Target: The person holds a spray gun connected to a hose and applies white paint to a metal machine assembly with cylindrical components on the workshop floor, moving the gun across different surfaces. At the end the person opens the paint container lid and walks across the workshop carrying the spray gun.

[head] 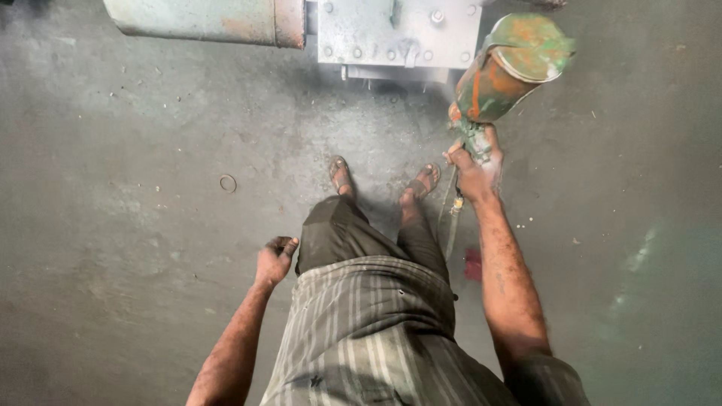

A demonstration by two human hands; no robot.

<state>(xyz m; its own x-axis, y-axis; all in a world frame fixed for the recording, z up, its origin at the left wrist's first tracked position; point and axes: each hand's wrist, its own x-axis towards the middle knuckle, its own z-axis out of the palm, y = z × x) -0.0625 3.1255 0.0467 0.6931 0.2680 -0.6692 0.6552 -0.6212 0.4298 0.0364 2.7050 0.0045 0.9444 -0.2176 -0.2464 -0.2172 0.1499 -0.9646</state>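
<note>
The spray gun (502, 75) sits in the right hand (474, 169), its paint cup stained green and orange and standing up and away from the knuckles, tilted toward the grey metal above it. The fingers (457, 154) of that hand are wrapped tight round the gun's grip, with no gap showing between them and the handle. Below the heel of the hand a thin hose (453, 218) drops from the grip and hangs down beside the right leg. Just beyond the cup, on the far side from the fingers, is a pale grey bolted metal plate (398, 34), and further left of it a greenish painted cylinder (203, 19) with rust patches.

The left hand (274, 259) hangs free at the person's side, fingers curled loosely inward, holding nothing; it is just beside the dark shorts (338, 233) and well apart from the gun. Between the two hands are the striped shirt (368, 323) and, ahead of it, two feet in sandals (342, 177) on the grey floor (113, 188). Out past the left fingers a small metal ring (228, 183) lies on the floor. Near the right forearm, on its inner side, a small red patch (472, 265) shows low on the floor
</note>
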